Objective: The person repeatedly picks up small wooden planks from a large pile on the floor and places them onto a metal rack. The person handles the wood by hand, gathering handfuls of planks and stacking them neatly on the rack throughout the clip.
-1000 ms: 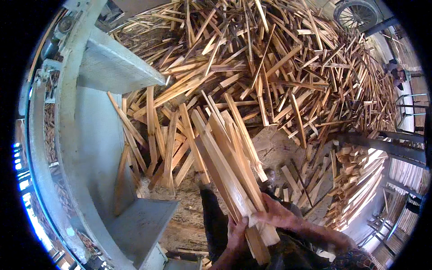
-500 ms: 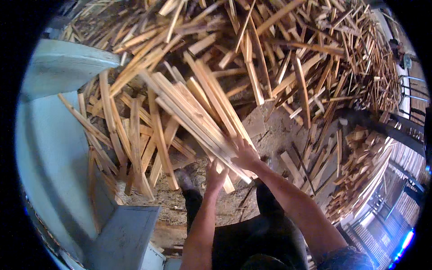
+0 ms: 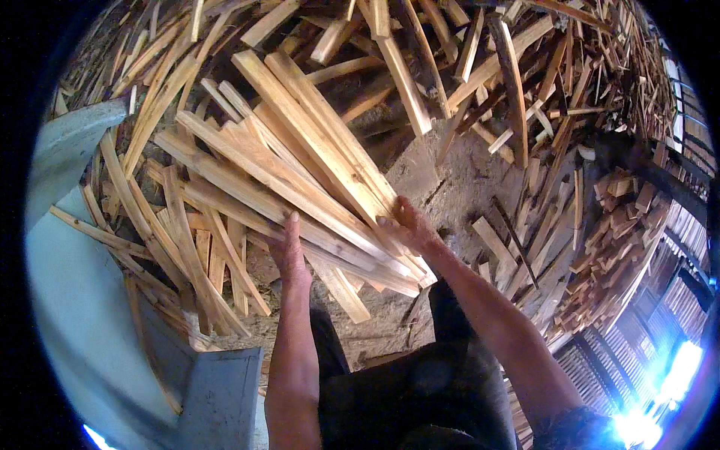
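At the floor's left edge stands a pale blue metal panel point(image 3: 82, 277), with a grey-blue box-like ledge point(image 3: 221, 390) at its foot, toward the near left corner. Just beside the panel, loose sticks point(image 3: 176, 232) lie and lean at mixed angles, overlapping one another. Next comes the left hand point(image 3: 289, 251), against the left side of a fanned bundle of pale wooden strips point(image 3: 300, 184); whether its fingers close beneath the wood cannot be told. The bundle sits in front of the person, over the middle of the floor, its far ends spread out toward the far left and its near ends gathered close to the legs in dark trousers point(image 3: 412, 382). The right hand point(image 3: 409, 225) touches the bundle's right side, thumb over the wood; its grip underneath is hidden. The two hands are well apart, with the strips between them. Behind, a large heap of scrap wood point(image 3: 499, 60) runs along the floor's far edge. Right of the bundle is brown, dusty floor point(image 3: 457, 176), then a few scattered pieces point(image 3: 510, 247), and toward the right edge a dense stack of cut lengths point(image 3: 615, 255).
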